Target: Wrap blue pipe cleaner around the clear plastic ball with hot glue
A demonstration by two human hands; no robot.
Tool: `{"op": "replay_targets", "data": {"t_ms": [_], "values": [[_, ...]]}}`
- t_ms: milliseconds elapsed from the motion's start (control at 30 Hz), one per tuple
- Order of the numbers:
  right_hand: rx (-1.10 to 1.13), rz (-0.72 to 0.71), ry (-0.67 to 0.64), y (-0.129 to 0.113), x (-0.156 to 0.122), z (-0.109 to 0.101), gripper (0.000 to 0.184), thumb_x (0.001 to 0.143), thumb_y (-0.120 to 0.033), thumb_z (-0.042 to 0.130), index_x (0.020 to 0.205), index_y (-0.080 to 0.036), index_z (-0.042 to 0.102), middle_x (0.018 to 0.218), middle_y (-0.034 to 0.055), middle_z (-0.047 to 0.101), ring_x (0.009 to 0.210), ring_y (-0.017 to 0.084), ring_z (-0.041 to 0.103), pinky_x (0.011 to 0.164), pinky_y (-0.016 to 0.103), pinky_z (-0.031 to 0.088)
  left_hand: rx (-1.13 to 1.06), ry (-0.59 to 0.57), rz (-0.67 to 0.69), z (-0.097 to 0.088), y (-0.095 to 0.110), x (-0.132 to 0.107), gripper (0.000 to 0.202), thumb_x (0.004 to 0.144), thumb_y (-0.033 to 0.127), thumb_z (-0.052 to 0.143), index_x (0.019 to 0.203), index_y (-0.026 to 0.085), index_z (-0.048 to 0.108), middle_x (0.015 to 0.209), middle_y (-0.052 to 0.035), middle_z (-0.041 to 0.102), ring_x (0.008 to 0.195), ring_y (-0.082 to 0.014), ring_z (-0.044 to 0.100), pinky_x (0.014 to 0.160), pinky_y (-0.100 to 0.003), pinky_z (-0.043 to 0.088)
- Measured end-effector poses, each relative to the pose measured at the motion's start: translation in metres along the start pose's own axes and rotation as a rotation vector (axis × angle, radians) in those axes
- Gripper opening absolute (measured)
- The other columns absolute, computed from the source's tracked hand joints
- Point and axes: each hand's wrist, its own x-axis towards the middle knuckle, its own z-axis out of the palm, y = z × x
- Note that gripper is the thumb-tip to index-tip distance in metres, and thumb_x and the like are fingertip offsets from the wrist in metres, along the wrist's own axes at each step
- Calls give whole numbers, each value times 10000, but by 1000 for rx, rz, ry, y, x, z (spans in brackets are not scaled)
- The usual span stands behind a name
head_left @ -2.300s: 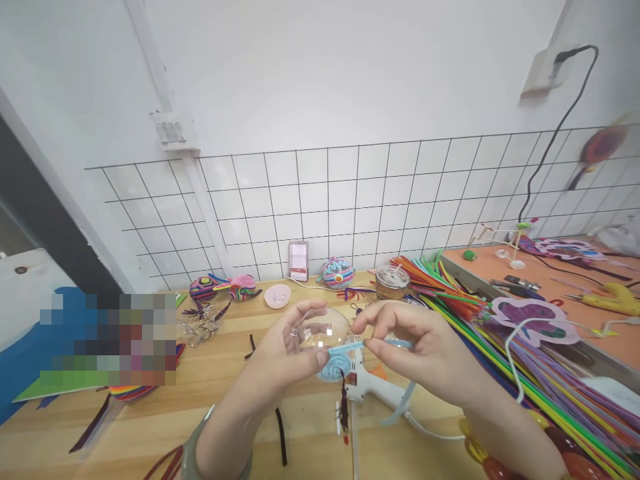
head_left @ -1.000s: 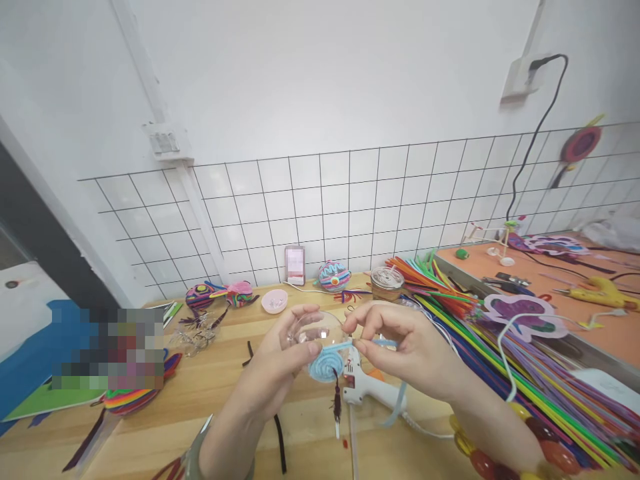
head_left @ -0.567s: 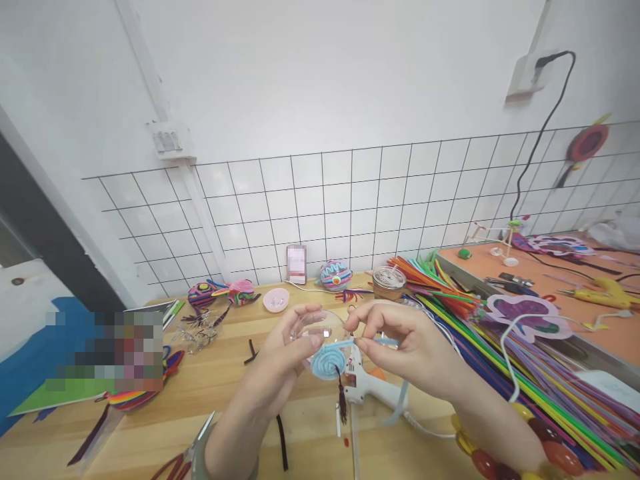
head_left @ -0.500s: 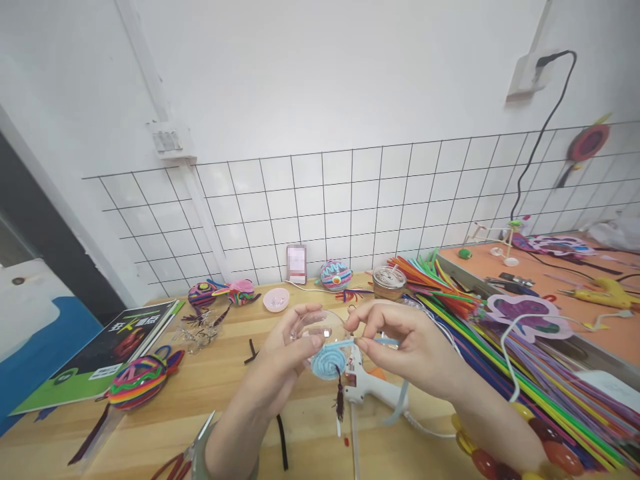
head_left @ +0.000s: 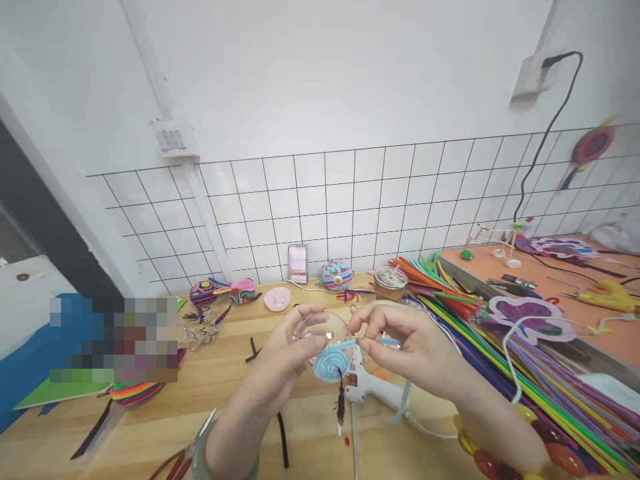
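Observation:
My left hand (head_left: 293,350) is closed around a clear plastic ball (head_left: 327,327), its thumb pressed on the front. Light blue pipe cleaner is wound into a flat spiral (head_left: 331,364) on the ball's lower side. A dark tassel (head_left: 341,403) hangs below that spiral. Between thumb and forefinger, my right hand (head_left: 395,333) pinches the free length of the blue pipe cleaner (head_left: 345,345), drawn out to the right of the ball. Under the hands, a white glue gun (head_left: 375,390) lies on the wooden table.
Red-handled scissors (head_left: 175,463) lie at the front left. Many coloured pipe cleaners (head_left: 510,373) spread along the right. At the back stand a pink bowl (head_left: 277,299), a phone (head_left: 298,263), a striped yarn-covered ball (head_left: 337,275) and a lidded glass jar (head_left: 391,281). A yellow glue gun (head_left: 607,295) rests on the orange surface.
The view has shifted very slightly. Both hands keep their hold on the ball and the blue pipe cleaner, with almost no movement.

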Motion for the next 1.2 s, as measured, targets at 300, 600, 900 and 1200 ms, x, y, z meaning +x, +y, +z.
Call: {"op": "replay_targets", "data": {"t_ms": [300, 600, 900, 1200], "values": [[-37, -9, -7, 0, 0, -1, 143, 772, -116, 604, 665, -205, 569, 927, 31, 687, 884, 186, 650, 800, 353, 474, 9, -1, 5, -2, -1, 1, 458, 658, 302, 795, 1076, 254, 613, 1180, -72, 561, 1092, -267, 566, 803, -332, 436], [-31, -4, -26, 0, -1, -2, 150, 772, -108, 618, 669, -205, 569, 925, 43, 682, 893, 193, 646, 799, 358, 484, 30, 0, 9, -1, 0, 0, 482, 649, 286, 810, 1084, 237, 608, 1189, -92, 585, 1067, -267, 569, 819, -347, 440], [-39, -1, -20, 1, -1, -2, 151, 780, -123, 621, 665, -203, 567, 912, 43, 680, 882, 192, 651, 796, 354, 494, 31, 2, 8, -1, 0, 0, 479, 647, 285, 805, 1082, 237, 610, 1188, -98, 582, 1088, -282, 559, 828, -362, 437], [-53, -9, -24, 2, -1, -2, 153, 777, -117, 622, 665, -204, 567, 906, 34, 680, 885, 185, 650, 790, 340, 495, 26, 8, 6, -1, -1, 0, 474, 645, 272, 804, 1078, 233, 614, 1191, -100, 583, 1091, -291, 560, 817, -360, 437]]}}
